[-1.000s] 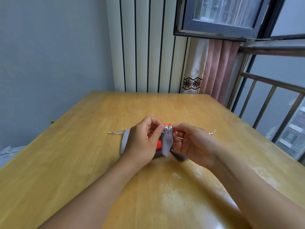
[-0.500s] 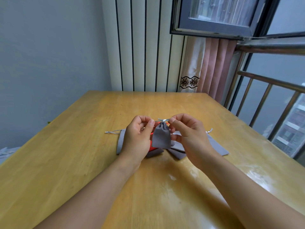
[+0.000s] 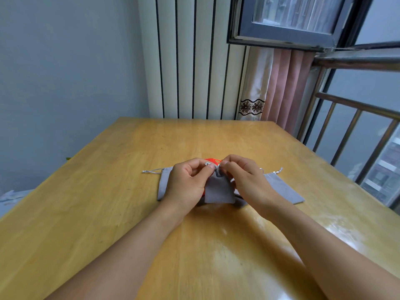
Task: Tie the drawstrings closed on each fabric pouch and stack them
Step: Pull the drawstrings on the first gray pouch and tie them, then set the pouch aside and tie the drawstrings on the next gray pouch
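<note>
Above the desk [image 3: 134,191], the left hand [image 3: 187,184] and right hand [image 3: 245,180] each pinched the silver drawstring [image 3: 217,166] at a gathered grey pouch [image 3: 219,190], other pouches [image 3: 283,188] lying beside it.

Wooden table [image 3: 121,213]: grey pouch [image 3: 163,185] flat at left, grey pouch [image 3: 283,188] flat at right, silver drawstrings trailing.

Wooden table [image 3: 121,213], glossy near the right edge. Behind it, white panelling [image 3: 190,61] with dark vertical grooves, beside a plain grey wall [image 3: 65,72]. Right of the panelling, a pink-and-cream curtain [image 3: 275,87] with black lace trim. Above, an open window [image 3: 287,33]. At right, a metal railing [image 3: 350,118].
</note>
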{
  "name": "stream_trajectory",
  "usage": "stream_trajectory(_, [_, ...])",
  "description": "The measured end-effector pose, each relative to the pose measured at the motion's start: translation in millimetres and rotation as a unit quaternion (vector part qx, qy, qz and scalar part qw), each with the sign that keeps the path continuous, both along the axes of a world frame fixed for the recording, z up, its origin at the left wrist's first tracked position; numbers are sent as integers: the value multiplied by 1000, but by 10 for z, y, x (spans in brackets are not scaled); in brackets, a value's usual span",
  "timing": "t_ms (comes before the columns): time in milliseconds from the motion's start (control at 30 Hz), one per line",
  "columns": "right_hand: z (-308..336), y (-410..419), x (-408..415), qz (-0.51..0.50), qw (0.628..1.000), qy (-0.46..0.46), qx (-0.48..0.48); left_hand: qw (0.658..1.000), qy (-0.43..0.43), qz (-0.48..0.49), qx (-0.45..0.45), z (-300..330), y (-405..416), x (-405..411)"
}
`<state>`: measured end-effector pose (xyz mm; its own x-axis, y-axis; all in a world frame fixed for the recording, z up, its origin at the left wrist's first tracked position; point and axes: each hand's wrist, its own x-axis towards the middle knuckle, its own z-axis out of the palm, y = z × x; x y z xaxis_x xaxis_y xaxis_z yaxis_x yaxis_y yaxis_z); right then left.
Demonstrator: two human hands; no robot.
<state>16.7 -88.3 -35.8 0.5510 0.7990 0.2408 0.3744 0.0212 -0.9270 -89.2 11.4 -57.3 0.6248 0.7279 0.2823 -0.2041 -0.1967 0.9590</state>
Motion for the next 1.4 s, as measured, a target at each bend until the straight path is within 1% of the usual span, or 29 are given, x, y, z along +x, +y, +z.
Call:
stream_trajectory(67, [-10,1,0,3,1000,-29,-11,1000,3,3,0,20,-13,1])
stream_trajectory(167, [-24,6,1,13,1000,-9,2,999,-7,24,-34,48,-18,11])
stream_trajectory(233, [-25,14,3,12,1000,-13,13,998,-20,30,-57,57,-25,22])
stream_trajectory(400, [-24,34,13,3,998,-24,64,996,-41,36,-67,59,-25,30])
stream_trajectory(567, [-19,80,44,-40,992,-61,106,988,-64,71,-121,78,-72,149])
stream_trajectory(633, [-46,76,84,-35,993,-66,92,987,-54,50,-141,56,-28,169])
stream_trajectory(700, [-111,62,135,-17,997,-65,49,984,-20,-12,-178,42,-3,107])
stream_trajectory(733, [-137,58,153,-6,998,-57,27,983,13,-42,-177,33,9,61])
stream_trajectory(800, [-158,54,197,10,999,-53,-9,987,66,-59,-131,44,66,-4])
stream_trajectory(833, [-150,47,225,3,997,-76,-26,991,68,-36,-109,60,168,-37])
stream_trajectory(867, [-139,36,273,-19,991,-124,-45,994,63,13,-86,103,284,-89])
stream_trajectory(900, [-128,12,328,-49,979,-187,-70,993,59,84,-51,147,437,-154])
stream_trajectory(933, [-115,-21,371,-67,961,-247,-103,983,75,165,-1,185,612,-241])
stream_trajectory(967, [-101,-55,397,-66,942,-295,-144,958,124,249,61,199,778,-349])
stream_trajectory(1000, [-96,-78,409,-54,926,-324,-184,919,203,319,117,176,911,-471])
stream_trajectory(1033, [-94,-93,403,-41,915,-338,-216,881,278,355,143,129,990,-566])
stream_trajectory(1067, [-95,-99,389,-34,910,-342,-232,859,333,361,144,76,1044,-622])
stream_trajectory(1100, [-101,-92,377,-37,908,-343,-239,851,366,350,136,25,1070,-646])
stream_trajectory(1133, [-98,-92,375,-51,902,-352,-243,850,379,340,135,-23,1074,-637])
stream_trajectory(1200, [-94,-99,413,-101,887,-373,-254,854,366,343,138,-63,1085,-589])
stream_trajectory(1267, [-120,-107,487,-143,882,-366,-259,857,338,368,127,-50,1096,-585])
stream_trajectory(1333, [-145,-98,527,-161,892,-343,-247,852,329,389,120,-39,1103,-629])
stream_trajectory(1400, [-159,-79,508,-161,908,-313,-229,840,344,405,112,-8,1090,-683])
